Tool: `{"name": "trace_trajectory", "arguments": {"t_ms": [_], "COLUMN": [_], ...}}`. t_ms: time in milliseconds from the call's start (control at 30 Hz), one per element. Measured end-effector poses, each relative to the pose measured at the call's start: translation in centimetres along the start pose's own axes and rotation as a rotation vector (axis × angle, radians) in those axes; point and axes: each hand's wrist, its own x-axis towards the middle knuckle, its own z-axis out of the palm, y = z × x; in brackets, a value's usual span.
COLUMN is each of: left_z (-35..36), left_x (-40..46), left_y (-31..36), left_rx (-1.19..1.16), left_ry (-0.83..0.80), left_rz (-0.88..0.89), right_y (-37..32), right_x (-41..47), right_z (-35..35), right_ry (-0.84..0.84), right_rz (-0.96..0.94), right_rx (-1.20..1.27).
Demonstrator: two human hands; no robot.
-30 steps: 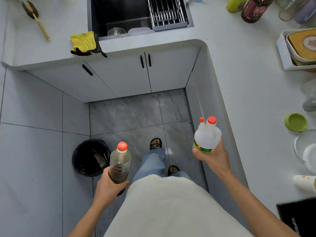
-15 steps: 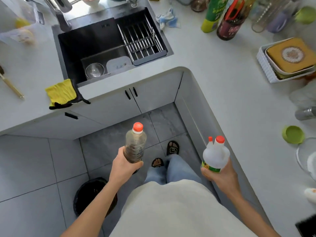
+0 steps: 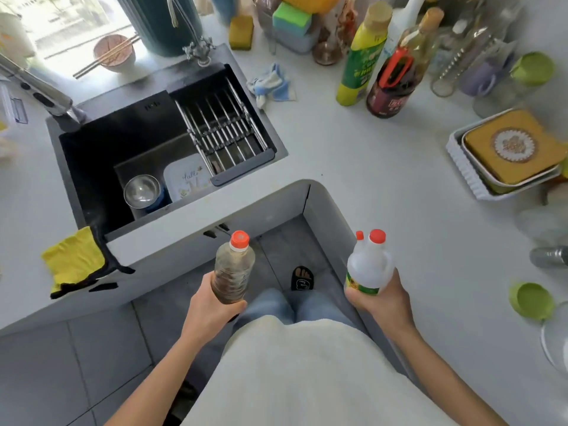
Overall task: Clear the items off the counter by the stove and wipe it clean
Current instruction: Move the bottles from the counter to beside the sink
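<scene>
The word "hello" is legible on the white board (image 3: 187,181) lying in the black sink (image 3: 101,155), beside a round steel bowl (image 3: 142,191); the labels on the bottles are too blurred to read. The left hand (image 3: 212,305) has its grip wrapped round the lower part of a clear plastic bottle (image 3: 234,267) of brown liquid with an orange-red cap, held upright in front of the sink. The right hand (image 3: 382,299) has its grip curled under a white plastic jug (image 3: 368,265) with two orange-red caps and a green-yellow label, held to the right of the sink at the edge of the smooth pale worktop (image 3: 353,167). A yellow cloth (image 3: 73,261) drapes over the worktop's edge left of the sink.
</scene>
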Motion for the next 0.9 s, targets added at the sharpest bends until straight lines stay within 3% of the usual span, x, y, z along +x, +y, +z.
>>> {"name": "trace_trajectory", "arguments": {"t_ms": [400,633,900], "left_z": [-7.1,-8.8,-4.6], "left_x": [7.1,13.1,19.2], "left_y": [4.0,13.1,25.4], "left_rx": [0.096,0.113,0.091], "left_ry": [-0.068,-0.157,-0.239], "left_rz": [0.041,0.243,0.463], "right_y": [-10.8,-10.6,-11.3], "right_x": [8.0,8.6,11.4], "right_z": [1.6,2.1,1.3], "right_ry": [0.047,0.166,0.324], "right_rz": [-0.003,0.139,0.227], "right_rx": [0.084,0.187,0.291]}}
